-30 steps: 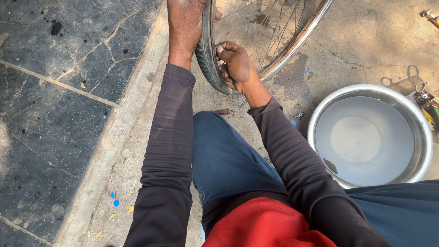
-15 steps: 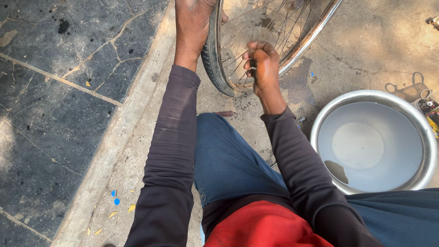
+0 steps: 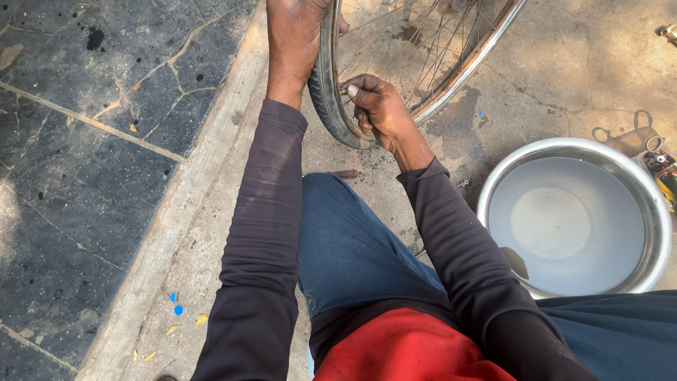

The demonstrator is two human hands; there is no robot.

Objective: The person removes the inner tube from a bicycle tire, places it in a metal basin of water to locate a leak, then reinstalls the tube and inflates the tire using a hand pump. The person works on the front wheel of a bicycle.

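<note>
Overhead: two hands [image 3: 296, 35] [image 3: 377, 106], one tyre [image 3: 330, 99]; one basin [image 3: 656, 233]

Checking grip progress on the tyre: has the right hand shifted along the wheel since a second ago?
Yes. The right hand has moved away from the metal basin, along the tyre toward the left hand, and grips the tyre's edge.

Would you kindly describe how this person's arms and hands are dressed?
Both arms wear long, dark purplish-grey sleeves, close-fitting and creased, ending in plain cuffs at the wrists. The left hand and right hand are bare, with no gloves; no rings or watch show.
</note>
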